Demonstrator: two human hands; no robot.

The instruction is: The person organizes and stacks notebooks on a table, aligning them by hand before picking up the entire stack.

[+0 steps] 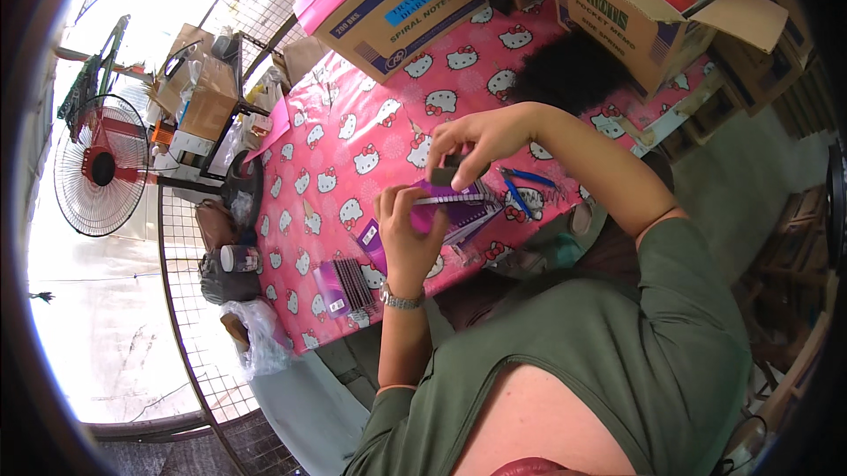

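The left hand (408, 229) is curling its fingers over the left end of a purple notebook (469, 209), thumb set apart on the near side, gripping it just above the worktop (331, 154). The right hand (460, 154) is pinching a small dark block (443, 176) between thumb and bent fingers, right at the notebook's upper edge; whether block and edge are touching is staying hidden behind the fingers. The relation that matters is this: the notebook is lying nearer the body than the right hand, directly below its fingertips, its long edge running roughly left to right, away from the left hand. The left hand is the nearer one, being already on it. Just beyond the notebook's right end, blue-handled pliers (517, 194) are resting with handles spread, and loose wire coils (553, 200) are lying beside them. Left of the left wrist, more purple notebooks (338, 289) with dark spiral bindings are lying near the table edge, their small white cover print being too tiny to read. Farther out, a large cardboard box (388, 22) is showing dark capitals, a bright blue label with handwritten-looking capitals and a round dark emblem; an open carton (609, 35) to its right is bearing bold dark green lettering above smaller dark print.
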